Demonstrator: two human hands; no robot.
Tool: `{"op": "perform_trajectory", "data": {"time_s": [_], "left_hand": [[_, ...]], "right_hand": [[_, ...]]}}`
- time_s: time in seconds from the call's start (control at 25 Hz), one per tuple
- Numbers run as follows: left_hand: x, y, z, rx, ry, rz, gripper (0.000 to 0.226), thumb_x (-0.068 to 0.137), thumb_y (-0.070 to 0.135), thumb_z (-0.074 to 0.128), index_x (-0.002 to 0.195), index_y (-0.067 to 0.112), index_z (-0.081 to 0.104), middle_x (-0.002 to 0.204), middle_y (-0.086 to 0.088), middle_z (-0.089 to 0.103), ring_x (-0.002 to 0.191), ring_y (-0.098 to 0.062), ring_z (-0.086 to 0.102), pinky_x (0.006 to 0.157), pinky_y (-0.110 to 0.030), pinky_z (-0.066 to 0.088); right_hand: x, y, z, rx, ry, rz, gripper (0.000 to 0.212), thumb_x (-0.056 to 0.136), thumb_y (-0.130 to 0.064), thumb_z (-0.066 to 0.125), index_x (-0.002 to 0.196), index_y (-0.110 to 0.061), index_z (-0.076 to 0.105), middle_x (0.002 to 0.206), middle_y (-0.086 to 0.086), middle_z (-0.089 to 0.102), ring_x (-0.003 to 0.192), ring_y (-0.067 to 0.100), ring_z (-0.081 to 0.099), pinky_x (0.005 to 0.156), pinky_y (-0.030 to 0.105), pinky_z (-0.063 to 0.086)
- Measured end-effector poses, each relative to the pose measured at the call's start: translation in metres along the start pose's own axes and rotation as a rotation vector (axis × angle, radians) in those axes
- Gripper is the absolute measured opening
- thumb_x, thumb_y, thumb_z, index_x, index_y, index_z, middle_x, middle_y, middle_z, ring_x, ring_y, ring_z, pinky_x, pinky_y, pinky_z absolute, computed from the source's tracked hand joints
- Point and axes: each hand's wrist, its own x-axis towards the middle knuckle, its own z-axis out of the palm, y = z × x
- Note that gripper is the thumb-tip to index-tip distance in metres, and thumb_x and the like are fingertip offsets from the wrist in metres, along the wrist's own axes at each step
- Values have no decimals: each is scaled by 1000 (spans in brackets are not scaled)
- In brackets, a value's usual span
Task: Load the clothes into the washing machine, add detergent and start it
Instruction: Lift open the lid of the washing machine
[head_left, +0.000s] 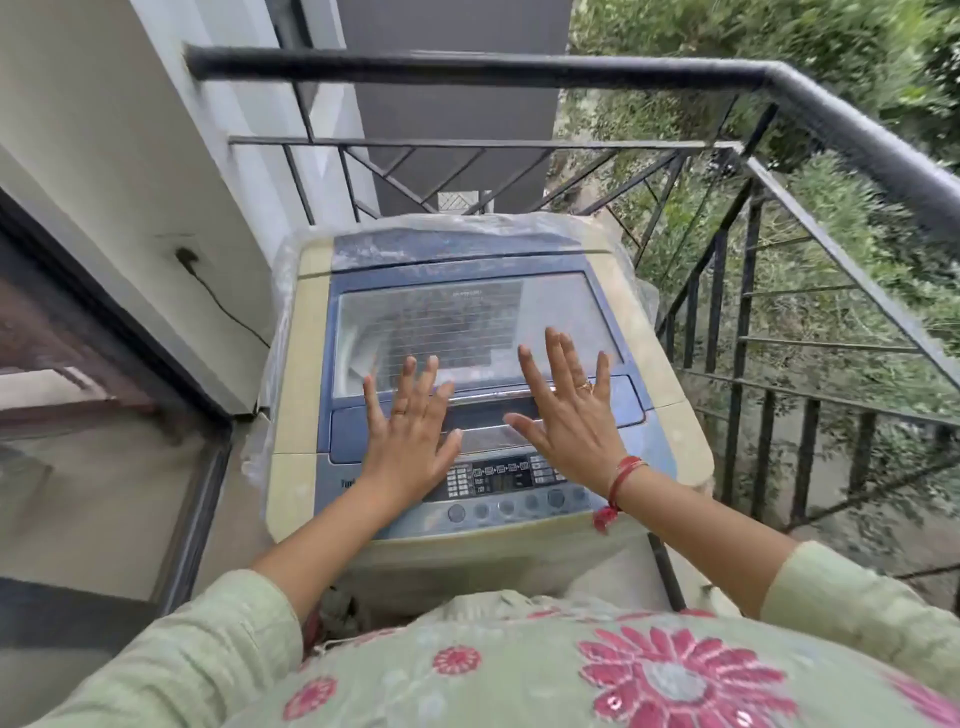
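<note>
Here, dusty cream-and-blue washing machine (467, 322).

a closed glass lid (467, 322) bars the tub of the top-loading washing machine (296, 415), with the left hand (410, 436) and right hand (571, 421) spread over its front edge. a white wall (104, 130) crowds the left side and a black iron railing (519, 67) fences back and right. plastic sheeting (467, 223) bunches along the rear. open air lies above the lid.

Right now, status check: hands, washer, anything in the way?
Hands open: left hand, right hand, fingers spread over the lid. Lid shut, nothing lying on it. Behind it, plastic cover bunched.
</note>
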Motion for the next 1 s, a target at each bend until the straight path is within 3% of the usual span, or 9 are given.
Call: {"op": "perform_trajectory", "data": {"time_s": [0.12,0.24,0.4,0.52,0.68,0.84,0.92,1.0], "left_hand": [[-6,-3,-1,55,-95,24,48,87,52,30,105,20,60,155,-11,22,146,-27,-7,109,-60,-12],[-4,-6,-4,22,-240,17,60,85,59,15,88,19,60,157,-7,18,144,-25,-15,109,-61,-16],[2,-4,-11,-3,-287,-4,55,87,59,20,80,20,59,155,-4,21,146,-25,-11,106,-61,-20],[9,-5,-21,-9,-286,7,47,91,56,32,76,22,61,154,-1,21,146,-21,-12,106,-64,-17],[31,-15,-59,-27,-68,32,66,81,76,22,68,22,59,142,-1,35,145,-20,9,105,-64,-15],[71,-33,-94,198,211,194,76,75,83,27,72,16,63,129,-4,38,132,-25,32,103,-74,5],[87,-41,-102,237,385,270,68,76,80,39,86,16,61,128,-5,37,128,-25,37,104,-73,9],[101,-48,-107,295,595,303,68,76,79,46,105,17,51,130,-5,38,128,-25,38,102,-73,13]], "right_hand": [[-8,-1,8,-68,-195,-29,75,90,-68,3,150,-25,16,158,9,9,145,27,12,109,66,16],[-9,-1,12,-91,-321,-67,85,84,-71,-9,145,-26,30,159,7,6,146,26,5,111,66,4],[3,-1,-6,-32,-347,-58,68,87,-66,10,108,-21,57,158,4,11,147,24,4,112,61,0],[2,4,-8,29,-397,-18,55,91,-65,23,96,-22,56,154,3,21,146,24,8,113,60,-1],[23,12,-39,131,-247,-4,74,75,-83,5,85,-22,47,131,2,40,129,21,38,112,63,6],[68,25,-79,7,-30,-97,67,76,-77,26,91,-20,57,124,2,47,111,23,55,112,62,10],[81,30,-84,-24,128,-124,61,79,-73,31,97,-20,56,119,3,52,104,26,59,110,64,14],[92,27,-81,-51,314,-82,57,83,-69,37,111,-22,53,121,4,54,112,27,53,107,67,11]]}}
